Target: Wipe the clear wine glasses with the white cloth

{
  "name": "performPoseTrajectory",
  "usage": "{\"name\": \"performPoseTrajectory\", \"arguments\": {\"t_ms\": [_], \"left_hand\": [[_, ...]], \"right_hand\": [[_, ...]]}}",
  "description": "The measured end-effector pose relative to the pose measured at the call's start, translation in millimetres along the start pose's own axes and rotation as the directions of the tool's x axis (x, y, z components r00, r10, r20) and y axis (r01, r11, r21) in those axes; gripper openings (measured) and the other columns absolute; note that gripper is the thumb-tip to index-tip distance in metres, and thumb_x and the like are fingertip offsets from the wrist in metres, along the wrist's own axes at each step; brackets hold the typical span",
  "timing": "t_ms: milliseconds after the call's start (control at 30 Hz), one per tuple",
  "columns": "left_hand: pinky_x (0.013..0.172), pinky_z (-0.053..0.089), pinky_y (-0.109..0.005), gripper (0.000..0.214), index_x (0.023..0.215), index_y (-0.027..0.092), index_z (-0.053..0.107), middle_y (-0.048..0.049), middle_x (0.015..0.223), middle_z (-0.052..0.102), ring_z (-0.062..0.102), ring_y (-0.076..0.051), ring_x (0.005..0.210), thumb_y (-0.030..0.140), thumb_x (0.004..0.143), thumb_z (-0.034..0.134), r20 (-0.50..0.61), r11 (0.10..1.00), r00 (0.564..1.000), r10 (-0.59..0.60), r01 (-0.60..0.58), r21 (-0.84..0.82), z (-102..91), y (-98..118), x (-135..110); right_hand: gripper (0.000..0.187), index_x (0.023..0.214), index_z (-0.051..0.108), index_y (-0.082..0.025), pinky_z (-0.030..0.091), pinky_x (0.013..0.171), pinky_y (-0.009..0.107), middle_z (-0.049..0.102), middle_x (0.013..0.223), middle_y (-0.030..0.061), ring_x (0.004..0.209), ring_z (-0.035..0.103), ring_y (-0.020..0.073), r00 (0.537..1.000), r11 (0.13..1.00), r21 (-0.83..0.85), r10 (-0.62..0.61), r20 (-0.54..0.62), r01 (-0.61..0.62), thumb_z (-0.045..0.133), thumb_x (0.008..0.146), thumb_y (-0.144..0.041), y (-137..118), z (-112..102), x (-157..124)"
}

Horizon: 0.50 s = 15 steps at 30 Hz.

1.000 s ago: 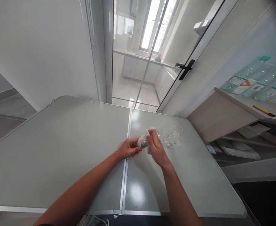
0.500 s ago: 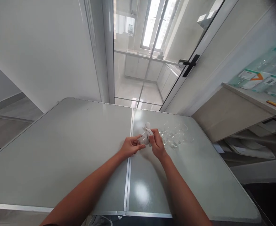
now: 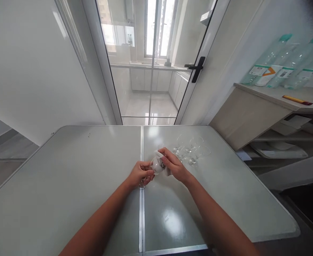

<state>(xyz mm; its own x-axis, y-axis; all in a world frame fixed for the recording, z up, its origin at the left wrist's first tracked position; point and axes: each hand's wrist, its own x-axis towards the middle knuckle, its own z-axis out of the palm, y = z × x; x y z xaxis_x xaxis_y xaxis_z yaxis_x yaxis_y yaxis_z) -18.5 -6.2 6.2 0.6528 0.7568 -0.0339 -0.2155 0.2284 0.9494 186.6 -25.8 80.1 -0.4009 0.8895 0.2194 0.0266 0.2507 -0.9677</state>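
— Over the counter (image 3: pixel 92 160), held how?
— Note the wine glass (image 3: pixel 157 168) clamped in the left hand (image 3: pixel 139 174), against white cloth (image 3: pixel 168 172) gripped in the right hand (image 3: pixel 174 166).
— And beyond?
— See the clustered wine glasses (image 3: pixel 187 150).

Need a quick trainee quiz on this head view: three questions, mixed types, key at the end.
1. Multiple choice: what is in the right hand? a) a bottle; b) a white cloth; c) a pen.
2. True or false: the cluster of wine glasses is to the wearer's left of the metal strip across the table.
3. Fill in: the left hand holds a ____.

Key: 1 b; 2 false, to the right; 3 wine glass.
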Motion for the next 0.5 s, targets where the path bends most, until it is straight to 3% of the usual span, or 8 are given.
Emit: {"name": "performPoseTrajectory", "arguments": {"t_ms": [100, 167, 200, 267, 333, 367, 433, 500], "left_hand": [[0.034, 0.024, -0.02, 0.054, 0.087, 0.009, 0.072, 0.0003, 0.057, 0.057, 0.036, -0.005, 0.033, 0.061, 0.074, 0.077, 0.102, 0.996, 0.992, -0.08, 0.083, -0.022, -5.4, 4, -1], [0.038, 0.03, -0.021, 0.055, 0.102, 0.008, 0.074, 0.0009, 0.058, 0.057, 0.041, -0.006, 0.037, 0.056, 0.074, 0.08, -0.025, 0.99, 1.0, -0.01, 0.013, 0.143, -4.4, 1, -1], [0.042, 0.033, -0.021, 0.057, 0.111, 0.009, 0.074, 0.0014, 0.059, 0.058, 0.043, -0.006, 0.041, 0.051, 0.073, 0.083, -0.128, 0.96, 0.988, 0.088, -0.05, 0.275, -2.8, -1, -1], [0.05, 0.038, -0.021, 0.063, 0.124, 0.015, 0.072, 0.0029, 0.061, 0.059, 0.045, -0.007, 0.048, 0.044, 0.071, 0.086, -0.27, 0.802, 0.896, 0.354, -0.142, 0.58, 0.6, -8, -1], [0.056, 0.041, -0.022, 0.058, 0.127, 0.02, 0.071, 0.0023, 0.063, 0.061, 0.046, -0.008, 0.052, 0.04, 0.074, 0.085, -0.241, 0.569, 0.791, 0.562, -0.158, 0.807, 2.0, -14, 0], [0.058, 0.041, -0.022, 0.054, 0.128, 0.021, 0.071, 0.0013, 0.063, 0.063, 0.047, -0.009, 0.053, 0.038, 0.078, 0.082, -0.197, 0.471, 0.767, 0.611, -0.152, 0.869, 1.7, -16, 0], [0.059, 0.041, -0.021, 0.051, 0.13, 0.022, 0.07, 0.0004, 0.063, 0.063, 0.047, -0.009, 0.052, 0.036, 0.082, 0.077, -0.129, 0.367, 0.764, 0.632, -0.148, 0.918, -0.4, -19, 0], [0.057, 0.04, -0.02, 0.055, 0.133, 0.021, 0.068, 0.0024, 0.061, 0.06, 0.044, -0.008, 0.052, 0.036, 0.081, 0.079, -0.124, 0.394, 0.79, 0.6, -0.157, 0.906, -3.1, -19, 0]], "right_hand": [[0.025, 0.106, 0.055, -0.023, 0.038, 0.063, 0.026, 0.057, 0.08, -0.0015, 0.066, 0.047, 0.0131, 0.996, 0.998, -0.022, -0.05, 0.077, 0.052, 0.05, 0.101, -0.047, 12, -5, -5], [0.023, 0.103, 0.057, -0.023, 0.037, 0.064, 0.027, 0.054, 0.077, -0.002, 0.065, 0.045, 0.0132, 0.997, 0.99, -0.12, -0.081, -0.005, 0.08, 0.052, 0.1, -0.045, 21, -4, -8], [0.023, 0.104, 0.057, -0.023, 0.037, 0.065, 0.027, 0.054, 0.078, -0.0018, 0.066, 0.046, 0.0137, 0.994, 0.981, -0.177, -0.092, -0.065, 0.08, 0.052, 0.101, -0.044, 25, -1, -9], [0.023, 0.11, 0.057, -0.023, 0.038, 0.068, 0.028, 0.054, 0.081, -0.0011, 0.07, 0.048, 0.0148, 0.98, 0.967, -0.25, -0.097, -0.172, 0.051, 0.048, 0.102, -0.043, 29, 5, -10], [0.024, 0.114, 0.054, -0.024, 0.039, 0.069, 0.028, 0.054, 0.082, -0.0015, 0.071, 0.049, 0.0152, 0.967, 0.97, -0.242, -0.07, -0.244, 0.009, 0.044, 0.104, -0.044, 31, 11, -9], [0.024, 0.113, 0.054, -0.025, 0.039, 0.069, 0.028, 0.053, 0.081, -0.0021, 0.071, 0.049, 0.0152, 0.961, 0.976, -0.219, -0.051, -0.271, -0.009, 0.042, 0.105, -0.044, 31, 13, -8], [0.025, 0.111, 0.053, -0.025, 0.04, 0.069, 0.027, 0.053, 0.078, -0.0031, 0.071, 0.05, 0.0151, 0.958, 0.986, -0.161, -0.009, -0.286, -0.038, 0.041, 0.105, -0.046, 33, 15, -6], [0.027, 0.111, 0.053, -0.025, 0.041, 0.07, 0.027, 0.054, 0.079, -0.0031, 0.072, 0.051, 0.0151, 0.965, 0.995, -0.086, 0.02, -0.262, -0.044, 0.041, 0.104, -0.049, 36, 14, -5]]}}
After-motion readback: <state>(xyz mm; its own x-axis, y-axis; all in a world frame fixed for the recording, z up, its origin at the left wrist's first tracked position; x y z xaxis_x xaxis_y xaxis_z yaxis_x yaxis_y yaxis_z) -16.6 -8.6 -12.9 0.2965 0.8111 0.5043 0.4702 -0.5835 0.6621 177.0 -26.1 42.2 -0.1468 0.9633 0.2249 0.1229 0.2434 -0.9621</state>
